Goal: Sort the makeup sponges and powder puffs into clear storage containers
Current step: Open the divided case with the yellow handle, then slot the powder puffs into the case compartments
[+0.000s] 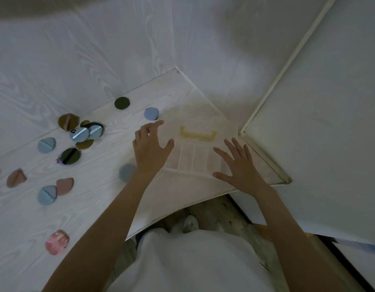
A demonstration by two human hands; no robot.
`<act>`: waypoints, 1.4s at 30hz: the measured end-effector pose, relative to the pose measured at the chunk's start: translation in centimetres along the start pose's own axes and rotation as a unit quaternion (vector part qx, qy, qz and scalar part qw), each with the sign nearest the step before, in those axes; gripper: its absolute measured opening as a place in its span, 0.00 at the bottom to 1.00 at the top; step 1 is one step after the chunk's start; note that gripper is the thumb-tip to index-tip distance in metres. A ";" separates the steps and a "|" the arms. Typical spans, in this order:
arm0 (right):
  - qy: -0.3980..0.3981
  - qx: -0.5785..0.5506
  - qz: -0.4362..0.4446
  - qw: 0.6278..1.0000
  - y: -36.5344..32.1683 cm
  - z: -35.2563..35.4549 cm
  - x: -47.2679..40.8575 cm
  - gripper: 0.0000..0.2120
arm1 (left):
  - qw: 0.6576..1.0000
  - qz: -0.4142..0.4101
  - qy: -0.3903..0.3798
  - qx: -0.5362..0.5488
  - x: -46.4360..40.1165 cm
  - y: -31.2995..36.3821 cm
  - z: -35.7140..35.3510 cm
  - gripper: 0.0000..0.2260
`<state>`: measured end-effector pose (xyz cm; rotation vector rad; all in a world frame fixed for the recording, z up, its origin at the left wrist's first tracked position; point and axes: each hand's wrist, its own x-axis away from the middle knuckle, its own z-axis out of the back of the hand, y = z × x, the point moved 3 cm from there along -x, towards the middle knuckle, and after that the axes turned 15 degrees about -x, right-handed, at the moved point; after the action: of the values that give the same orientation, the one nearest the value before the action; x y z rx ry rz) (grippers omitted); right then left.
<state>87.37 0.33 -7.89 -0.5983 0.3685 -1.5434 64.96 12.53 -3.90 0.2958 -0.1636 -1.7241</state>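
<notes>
Head view, looking down on a white wood-grain table [93, 207].

Centre right of frame: clear storage container [195, 148] with a yellow handle [198, 134] on its lid, resting near the table's right corner. Outline faint and blurred.

Left hand [149, 148]: fingers spread, empty, at the container's left edge; contact not discernible.

Right hand [239, 165]: fingers spread, empty, over the container's right side; contact not discernible.

Left half of frame: powder puffs scattered on the table. Clustered pile [83, 133] of olive, dark green and light blue puffs at mid left. Dark green puff [122, 103] and light blue puff [151, 113] further up, near the container. Blue-grey puff [126, 172] just beside the left wrist. Brownish-pink puff [65, 186] touching a light blue puff [47, 194] at lower left. Pink marbled puff [56, 242] alone near the bottom left.
</notes>
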 end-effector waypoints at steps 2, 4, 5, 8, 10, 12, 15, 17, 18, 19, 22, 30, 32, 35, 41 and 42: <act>-0.038 -0.039 -0.022 0.998 0.2 -0.2 -0.2 0.49 | 0.990 0.078 -0.108 -0.051 0.7 -2.4 -0.9 0.30; -0.033 -0.035 -0.025 0.999 0.2 -0.3 -0.4 0.52 | 0.973 0.116 -0.198 -0.036 0.9 -3.9 -1.3 0.31; -0.015 -0.024 -0.027 0.999 0.1 -0.2 -0.4 0.52 | 0.966 0.120 -0.227 -0.020 0.9 -4.3 -1.4 0.30; 0.044 0.005 -0.047 0.998 -0.6 -0.4 -0.2 0.49 | 0.965 0.100 -0.237 0.051 0.9 -4.1 -1.8 0.26; 0.077 0.015 -0.068 0.995 -1.2 -0.9 0.0 0.49 | 0.963 0.091 -0.223 0.121 0.6 -3.5 -2.0 0.25; 0.096 0.018 -0.084 0.992 -1.7 -1.3 0.1 0.49 | 0.955 0.091 -0.222 0.177 0.3 -3.2 -2.1 0.25; 0.081 0.016 -0.108 0.991 -2.3 -1.7 0.0 0.47 | 0.949 0.092 -0.215 0.212 0.4 -3.2 -1.9 0.24; 0.102 0.028 -0.067 0.992 -3.3 -1.9 -0.2 0.42 | 0.949 0.095 -0.189 0.235 0.8 -3.6 -1.1 0.22; 0.122 0.030 -0.022 0.992 -4.2 -1.9 -0.5 0.38 | 0.951 0.096 -0.163 0.246 1.2 -4.2 -0.4 0.20; 0.143 0.017 0.024 0.989 -5.3 -1.9 -0.7 0.33 | 0.955 0.091 -0.132 0.250 1.6 -5.0 0.2 0.19; 0.149 -0.059 0.142 0.977 -9.3 -2.5 -2.4 0.21 | 0.965 0.085 -0.055 0.243 3.9 -8.6 1.9 0.15; -0.109 -0.085 0.161 0.977 -18.1 -11.6 -8.1 0.19 | 0.969 0.235 0.000 0.070 14.9 -21.1 3.7 0.13; -0.129 -0.060 0.135 0.981 -19.3 -13.2 -9.1 0.20 | 0.961 0.275 -0.011 0.037 17.1 -23.0 3.6 0.14; -0.142 -0.004 0.100 0.985 -20.5 -14.9 -10.4 0.21 | 0.948 0.317 -0.029 -0.026 19.4 -25.4 3.3 0.16; -0.137 0.010 0.064 0.988 -21.4 -16.4 -11.0 0.21 | 0.930 0.357 -0.076 -0.037 20.5 -27.1 3.6 0.18; -0.127 -0.014 0.064 0.990 -21.4 -16.4 -11.0 0.19 | 0.929 0.360 -0.084 -0.022 20.6 -27.5 3.5 0.19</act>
<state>60.27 10.63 -10.53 -0.7691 0.2306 -1.3225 34.84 -3.10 -10.17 0.0363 -0.3151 -1.0162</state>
